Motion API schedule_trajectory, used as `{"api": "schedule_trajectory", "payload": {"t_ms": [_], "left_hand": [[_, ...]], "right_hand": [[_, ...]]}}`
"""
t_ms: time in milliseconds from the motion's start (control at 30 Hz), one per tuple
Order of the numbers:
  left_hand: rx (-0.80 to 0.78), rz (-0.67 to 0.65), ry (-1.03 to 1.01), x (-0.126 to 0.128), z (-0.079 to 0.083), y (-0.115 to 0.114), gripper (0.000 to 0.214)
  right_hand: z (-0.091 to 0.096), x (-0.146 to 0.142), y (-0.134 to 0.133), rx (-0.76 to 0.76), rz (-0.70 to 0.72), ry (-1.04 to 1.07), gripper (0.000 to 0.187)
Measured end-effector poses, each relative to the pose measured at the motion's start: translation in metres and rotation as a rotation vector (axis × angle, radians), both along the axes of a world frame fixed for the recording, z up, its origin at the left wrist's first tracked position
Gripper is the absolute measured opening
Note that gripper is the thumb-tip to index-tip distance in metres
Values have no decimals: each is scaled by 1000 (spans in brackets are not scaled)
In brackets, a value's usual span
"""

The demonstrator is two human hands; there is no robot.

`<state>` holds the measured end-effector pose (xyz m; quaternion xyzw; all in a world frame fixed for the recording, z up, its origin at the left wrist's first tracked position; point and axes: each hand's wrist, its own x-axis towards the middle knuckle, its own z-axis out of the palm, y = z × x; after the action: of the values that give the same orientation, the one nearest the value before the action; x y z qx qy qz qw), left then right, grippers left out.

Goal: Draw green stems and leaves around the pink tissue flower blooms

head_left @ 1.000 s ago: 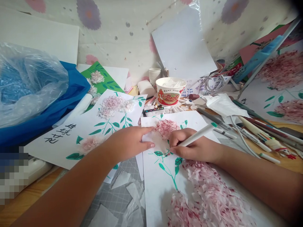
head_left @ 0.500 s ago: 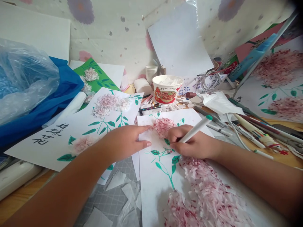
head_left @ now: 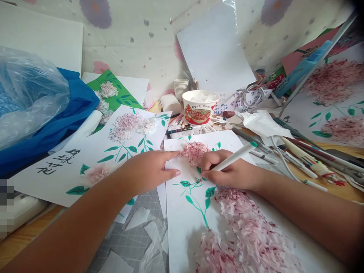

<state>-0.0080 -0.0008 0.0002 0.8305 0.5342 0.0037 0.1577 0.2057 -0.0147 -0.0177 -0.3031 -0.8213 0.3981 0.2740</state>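
A white sheet (head_left: 182, 220) lies in front of me with pink torn-paper flowers and painted green stems and leaves. My left hand (head_left: 148, 170) rests flat on its left edge, fingers stretched out, pressing the paper down. My right hand (head_left: 227, 172) is closed around a white marker with a green cap (head_left: 236, 155), its tip down on the sheet by a small green leaf, just below the upper pink flower (head_left: 193, 151).
Another flower sheet with black characters (head_left: 93, 155) lies to the left, beside a blue plastic bag (head_left: 36, 110). A red-patterned paper bowl (head_left: 200, 108), stacked cups (head_left: 180, 87), pens and markers (head_left: 301, 159) and crumpled tissue (head_left: 264, 123) crowd the back. Paper scraps (head_left: 148, 227) litter the grey mat.
The view has shifted slightly; both hands stay on the sheet, and the marker hand has barely moved near the leaf.
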Motion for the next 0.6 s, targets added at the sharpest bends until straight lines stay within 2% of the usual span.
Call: {"api": "schedule_trajectory", "payload": {"t_ms": [267,600], "left_hand": [[0,-4,14,0,-2,2,54],[12,-7,24,0,-1,2,54]], "right_hand": [[-1,2,2,20,4,8,17],[1,3,1,-25,3,42,18]]}}
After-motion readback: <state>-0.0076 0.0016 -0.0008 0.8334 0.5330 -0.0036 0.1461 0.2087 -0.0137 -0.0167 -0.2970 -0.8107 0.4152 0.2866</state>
